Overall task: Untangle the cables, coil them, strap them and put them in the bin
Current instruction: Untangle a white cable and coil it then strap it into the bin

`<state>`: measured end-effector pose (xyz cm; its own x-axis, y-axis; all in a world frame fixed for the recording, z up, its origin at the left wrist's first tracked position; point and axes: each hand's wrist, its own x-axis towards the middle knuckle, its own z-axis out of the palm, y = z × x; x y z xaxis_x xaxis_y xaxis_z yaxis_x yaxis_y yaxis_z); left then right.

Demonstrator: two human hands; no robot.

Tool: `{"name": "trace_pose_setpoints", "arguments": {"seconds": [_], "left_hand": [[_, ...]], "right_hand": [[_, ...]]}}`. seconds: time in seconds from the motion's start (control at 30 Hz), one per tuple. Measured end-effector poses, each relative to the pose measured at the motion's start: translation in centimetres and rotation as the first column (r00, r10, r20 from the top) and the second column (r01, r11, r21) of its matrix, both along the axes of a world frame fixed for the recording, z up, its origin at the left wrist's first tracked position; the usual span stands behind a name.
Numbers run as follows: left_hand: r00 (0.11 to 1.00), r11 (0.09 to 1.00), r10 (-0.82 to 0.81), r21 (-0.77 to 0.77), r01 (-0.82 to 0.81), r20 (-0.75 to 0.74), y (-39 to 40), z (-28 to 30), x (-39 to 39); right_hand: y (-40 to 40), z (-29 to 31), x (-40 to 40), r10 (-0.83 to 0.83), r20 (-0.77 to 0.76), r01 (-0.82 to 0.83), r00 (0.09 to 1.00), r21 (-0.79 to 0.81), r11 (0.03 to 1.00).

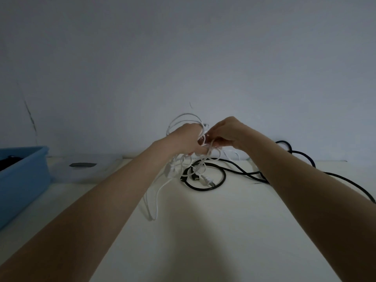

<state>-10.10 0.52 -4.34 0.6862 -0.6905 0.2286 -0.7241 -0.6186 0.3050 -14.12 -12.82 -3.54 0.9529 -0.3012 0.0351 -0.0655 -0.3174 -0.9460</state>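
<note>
A thin white cable (184,117) is gathered in loose loops above the table, near the far wall. My left hand (184,139) grips the bundle of loops. My right hand (227,133) pinches white strands right beside the left hand. More white cable hangs down from the hands and trails in a long loop (152,208) over the tabletop toward me. A white plug (207,181) lies under the hands. A thick black cable (221,178) lies in a ring under the hands and runs off to the right edge.
A blue plastic bin (26,176) stands at the left edge with something dark inside. A translucent lid or tray with a dark label (82,165) lies beside the bin. The pale table (203,231) ends at a grey wall just behind the cables.
</note>
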Motion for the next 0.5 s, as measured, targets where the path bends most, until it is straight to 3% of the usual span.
{"name": "trace_pose_setpoints", "arguments": {"seconds": [0.1,0.17,0.23,0.33,0.4,0.5], "left_hand": [[0.997,0.994,0.023,0.104,-0.030,0.072,-0.1,0.4,0.4],[0.998,0.998,0.055,0.017,-0.055,0.010,0.5,0.9,0.9],[0.988,0.977,0.099,-0.179,-0.119,-0.116,1.1,1.2,1.4],[0.926,0.855,0.088,-0.449,-0.259,-0.366,1.6,1.0,1.7],[0.885,0.733,0.049,-0.585,-0.346,-0.462,1.6,0.8,1.7],[0.815,0.533,-0.149,-0.740,-0.411,-0.560,2.2,1.1,2.3]], "right_hand": [[0.2,-0.6,0.6,-0.093,0.082,0.094,0.992,-0.002,0.996],[-0.3,-0.5,0.6,-0.144,0.124,0.142,0.982,0.027,0.990],[-0.9,-0.3,0.5,-0.165,0.142,0.157,0.976,0.070,0.985],[-1.3,-0.3,0.6,-0.194,0.143,0.177,0.971,0.123,0.977],[-1.5,-0.5,0.6,-0.220,0.148,0.212,0.964,0.071,0.975],[-2.0,-1.2,0.6,-0.251,0.138,0.256,0.958,-0.020,0.966]]}}
